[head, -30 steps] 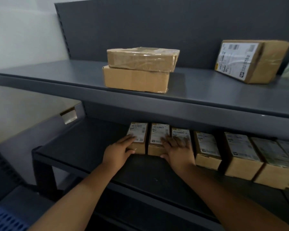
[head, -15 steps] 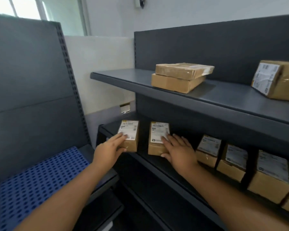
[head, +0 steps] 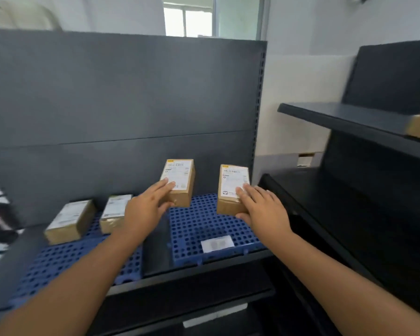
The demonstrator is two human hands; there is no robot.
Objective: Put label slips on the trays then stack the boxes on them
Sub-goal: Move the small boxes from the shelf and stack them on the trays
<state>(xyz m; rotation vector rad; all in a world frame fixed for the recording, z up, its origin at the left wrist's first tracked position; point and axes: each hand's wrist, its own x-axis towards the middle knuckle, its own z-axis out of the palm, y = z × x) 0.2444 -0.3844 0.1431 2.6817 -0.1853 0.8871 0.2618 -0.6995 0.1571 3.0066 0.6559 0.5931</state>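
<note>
Two labelled boxes held above the right blue tray.

I see the left hand (head: 144, 209) gripping one labelled cardboard box (head: 178, 181) and the right hand (head: 264, 209) gripping a second box (head: 232, 190), both over the right perforated blue tray (head: 194, 229). A white label slip (head: 217, 243) lies at its front edge. On the left tray (head: 66, 258) two more boxes (head: 69, 221) stand near the dark back panel (head: 121, 93). A dark shelf unit (head: 364, 122) stands close on the right.
</note>
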